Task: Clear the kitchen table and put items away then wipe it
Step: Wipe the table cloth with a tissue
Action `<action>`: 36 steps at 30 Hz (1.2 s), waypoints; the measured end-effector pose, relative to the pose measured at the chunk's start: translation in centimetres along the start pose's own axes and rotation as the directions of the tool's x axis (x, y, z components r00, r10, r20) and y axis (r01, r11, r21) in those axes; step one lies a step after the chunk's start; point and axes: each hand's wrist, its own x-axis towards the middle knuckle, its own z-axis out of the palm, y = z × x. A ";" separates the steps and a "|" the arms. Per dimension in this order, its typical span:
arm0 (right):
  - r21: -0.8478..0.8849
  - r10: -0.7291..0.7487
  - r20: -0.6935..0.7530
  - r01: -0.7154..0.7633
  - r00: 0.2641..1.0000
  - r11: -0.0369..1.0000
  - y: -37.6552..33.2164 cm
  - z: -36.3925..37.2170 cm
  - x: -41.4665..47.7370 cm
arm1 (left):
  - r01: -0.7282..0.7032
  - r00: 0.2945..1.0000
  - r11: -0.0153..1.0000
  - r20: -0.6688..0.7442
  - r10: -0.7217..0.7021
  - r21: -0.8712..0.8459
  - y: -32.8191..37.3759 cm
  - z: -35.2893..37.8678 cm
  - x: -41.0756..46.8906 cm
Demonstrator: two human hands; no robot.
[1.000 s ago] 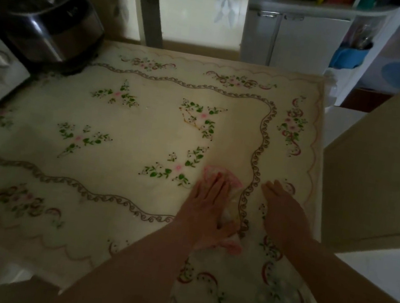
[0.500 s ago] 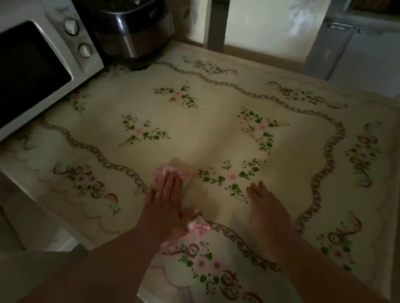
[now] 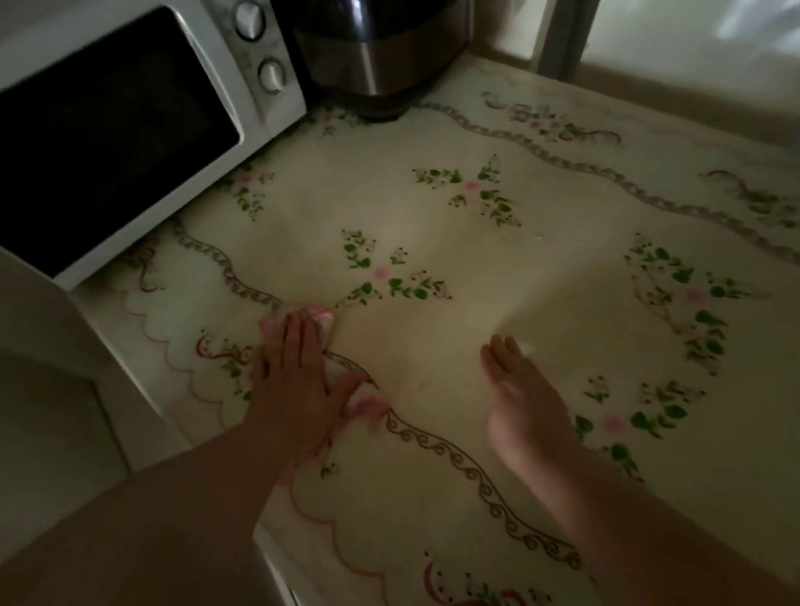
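Observation:
The kitchen table [image 3: 519, 289] wears a cream cloth printed with green and pink flower sprigs and scrolled borders. My left hand [image 3: 295, 380] lies flat, fingers together, pressing a pink and white wiping cloth [image 3: 310, 315] onto the table near its left front edge; the cloth peeks out past my fingertips and beside my thumb. My right hand [image 3: 523, 404] rests flat on the tablecloth to the right, holding nothing, fingers close together.
A white microwave [image 3: 107, 93] with two knobs stands at the table's left side. A dark steel rice cooker [image 3: 377, 24] sits behind it at the far left corner. Pale chair backs [image 3: 738, 42] stand beyond the far edge.
My left hand has slid the cloth leftward across the table, toward the microwave side. My right hand followed to the left. The view has swung left and down, closer to the table.

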 end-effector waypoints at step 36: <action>0.209 0.602 -0.118 -0.572 0.790 0.793 20.7 -4.3 -29.6 | -0.821 0.571 0.570 0.007 0.821 0.029 32.4 3.8 -18.4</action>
